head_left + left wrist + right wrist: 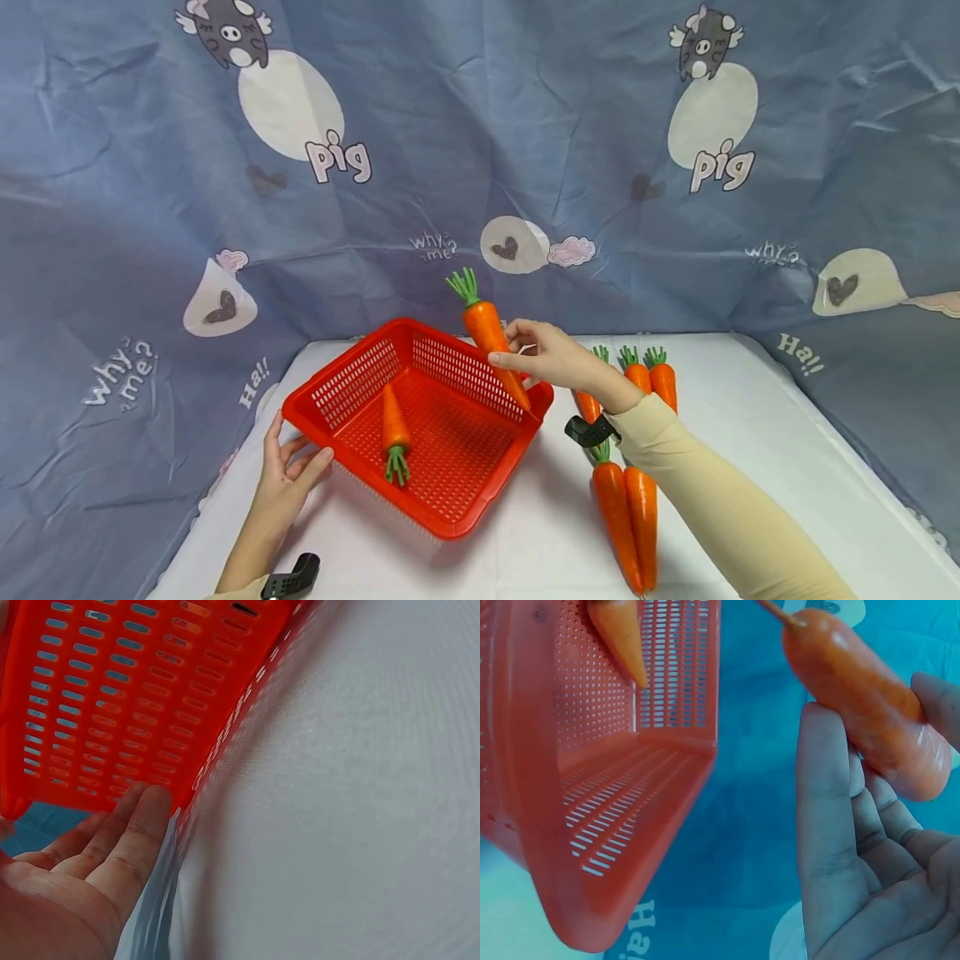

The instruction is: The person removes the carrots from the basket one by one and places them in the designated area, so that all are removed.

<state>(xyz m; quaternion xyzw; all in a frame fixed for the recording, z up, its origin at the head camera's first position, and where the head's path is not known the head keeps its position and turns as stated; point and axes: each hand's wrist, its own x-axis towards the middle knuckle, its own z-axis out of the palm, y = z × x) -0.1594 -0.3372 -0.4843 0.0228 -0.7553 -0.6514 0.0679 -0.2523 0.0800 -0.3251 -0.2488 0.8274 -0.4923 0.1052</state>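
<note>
A red plastic basket (375, 492) with perforated walls sits at an angle on the table. My left hand (281, 487) grips its left corner, the thumb at the rim; in the left wrist view the other fingers (135, 847) lie against the outer wall. Inside the basket is one carrot (393, 421), its green stems toward me. Over the basket's far right rim, my right hand (551, 358) pinches another carrot (486, 325) between thumb and fingers. Its stems point up and left, its tip down and right. That carrot's smooth orange body (862, 697) fills the grasp in the right wrist view.
Several more carrots lie to the right on the white table (735, 500): a nearer pair (617, 500) and a farther group (663, 383), partly hidden by my right forearm. Blue cloth (420, 167) with printed pigs hangs behind and at both sides.
</note>
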